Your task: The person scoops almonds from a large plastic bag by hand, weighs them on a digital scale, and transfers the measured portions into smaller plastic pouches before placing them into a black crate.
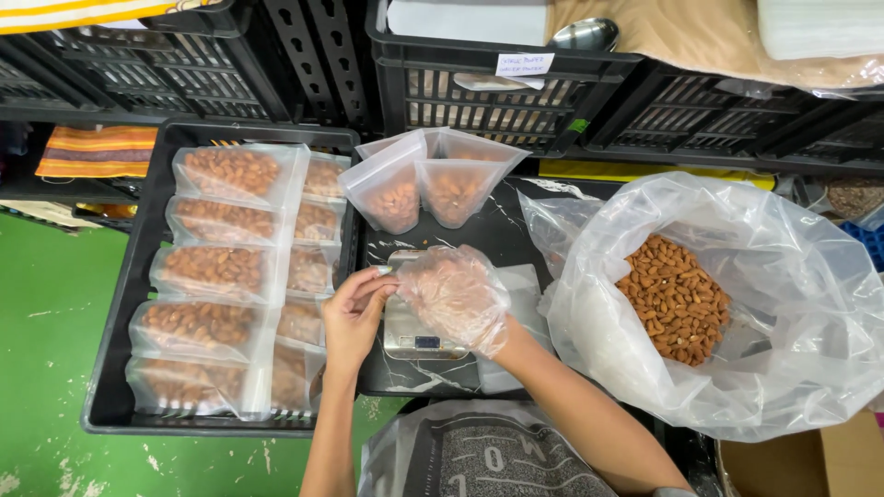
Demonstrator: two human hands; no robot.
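My right hand wears a loose clear plastic glove and hovers over a small silver kitchen scale on the dark marble-patterned tabletop. My left hand is bare and pinches the edge of that glove beside the scale. Two clear pouches partly filled with almonds stand upright just behind the scale. To the right, a big clear plastic bag lies open with a heap of loose almonds inside.
A black tray at left holds several filled almond pouches laid in rows. Black crates line the back, one with a metal scoop. The green floor shows at left.
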